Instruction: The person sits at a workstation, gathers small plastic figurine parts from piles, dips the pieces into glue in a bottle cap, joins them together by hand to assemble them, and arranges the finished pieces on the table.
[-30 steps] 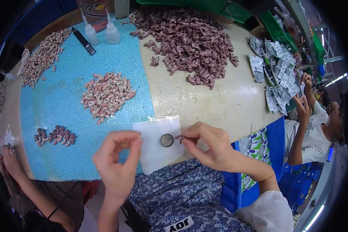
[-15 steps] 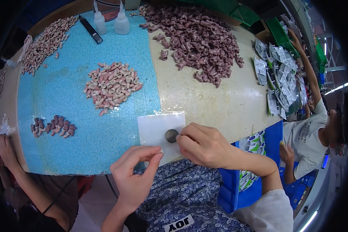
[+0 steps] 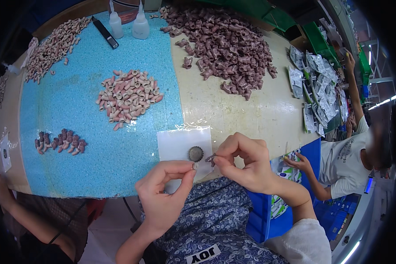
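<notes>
My left hand [image 3: 163, 191] pinches a small pale piece [image 3: 195, 166] between thumb and forefinger; the fingertips cover most of it. In the fingers of my right hand [image 3: 251, 165] is a small purple-brown piece [image 3: 210, 160], coloured like those in the big pile. The two pieces are close together but apart. Between and just beyond my hands, a ridged dark bottle cap [image 3: 196, 154] lies on a white sheet [image 3: 176, 143]. What the cap holds is too small to make out.
Pink-and-white hollow pieces [image 3: 128, 97] are heaped on the blue mat [image 3: 66, 105]; joined two-coloured pieces [image 3: 64, 141] lie left. Beyond are a purple-brown pile [image 3: 233, 53], squeeze bottles [image 3: 141, 26] and a black pen-like tool [image 3: 104, 33]. Co-workers' hands [image 3: 300, 163] show on both sides.
My right hand has drawn back from the cap and turned, now showing the purple-brown piece. My left hand has moved right and slightly up, toward it. The co-worker at right has shifted arms.
</notes>
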The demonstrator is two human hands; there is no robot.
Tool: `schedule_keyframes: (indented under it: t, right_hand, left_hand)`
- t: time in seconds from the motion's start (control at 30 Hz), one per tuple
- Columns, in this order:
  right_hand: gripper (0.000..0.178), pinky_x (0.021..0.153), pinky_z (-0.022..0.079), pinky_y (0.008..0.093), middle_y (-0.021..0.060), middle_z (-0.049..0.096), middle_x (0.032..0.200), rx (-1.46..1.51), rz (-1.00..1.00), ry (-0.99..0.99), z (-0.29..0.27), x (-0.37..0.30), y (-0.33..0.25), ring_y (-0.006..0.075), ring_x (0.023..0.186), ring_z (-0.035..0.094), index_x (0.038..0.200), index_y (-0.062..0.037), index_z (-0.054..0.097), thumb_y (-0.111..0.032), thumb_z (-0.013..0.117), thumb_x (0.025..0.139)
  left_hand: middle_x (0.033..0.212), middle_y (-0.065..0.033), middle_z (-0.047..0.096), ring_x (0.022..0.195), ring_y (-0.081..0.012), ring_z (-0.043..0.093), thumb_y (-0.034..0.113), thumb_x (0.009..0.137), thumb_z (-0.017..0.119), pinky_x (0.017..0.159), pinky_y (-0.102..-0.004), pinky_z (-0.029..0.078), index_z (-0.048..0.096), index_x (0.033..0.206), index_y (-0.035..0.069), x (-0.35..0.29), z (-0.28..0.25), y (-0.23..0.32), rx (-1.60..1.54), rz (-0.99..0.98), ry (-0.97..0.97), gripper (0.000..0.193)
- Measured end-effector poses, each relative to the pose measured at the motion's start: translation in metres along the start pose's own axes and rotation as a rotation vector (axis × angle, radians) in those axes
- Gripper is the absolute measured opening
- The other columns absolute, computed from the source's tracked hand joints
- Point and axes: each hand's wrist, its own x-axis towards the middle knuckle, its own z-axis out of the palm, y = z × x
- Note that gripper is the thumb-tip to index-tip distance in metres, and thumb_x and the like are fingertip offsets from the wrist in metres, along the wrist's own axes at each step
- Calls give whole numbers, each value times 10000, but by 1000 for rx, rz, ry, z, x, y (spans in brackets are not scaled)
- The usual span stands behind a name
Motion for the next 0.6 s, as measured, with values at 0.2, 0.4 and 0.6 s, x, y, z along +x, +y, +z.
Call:
schedule_keyframes:
  t: [0.2, 0.4, 0.6]
  right_hand:
    - [98, 491, 428, 201, 43, 629, 715, 204, -38, 86, 8, -8, -2, 52, 590, 573, 847, 36, 593, 38, 690, 840]
    - [110, 506, 463, 249, 117, 641, 805, -109, -252, 13, 9, -6, -16, 138, 583, 611, 868, 51, 570, 77, 667, 823]
    - [148, 542, 494, 312, 163, 601, 801, -148, -234, 60, 22, -13, -21, 265, 631, 637, 844, 44, 511, 141, 608, 789]
  left_hand:
    - [965, -127, 713, 904, -149, 686, -87, 834, 697, 776, -256, 551, 668, 969, -70, -3, 6, 5, -229, -57, -9, 140]
    - [918, -148, 716, 829, -202, 696, -102, 786, 728, 723, -273, 545, 681, 909, -51, -3, 6, -3, -15, 190, -25, 142]
    - [863, -155, 708, 752, -231, 683, -115, 734, 758, 658, -287, 536, 672, 841, -32, -5, 9, -7, 100, 412, 26, 160]
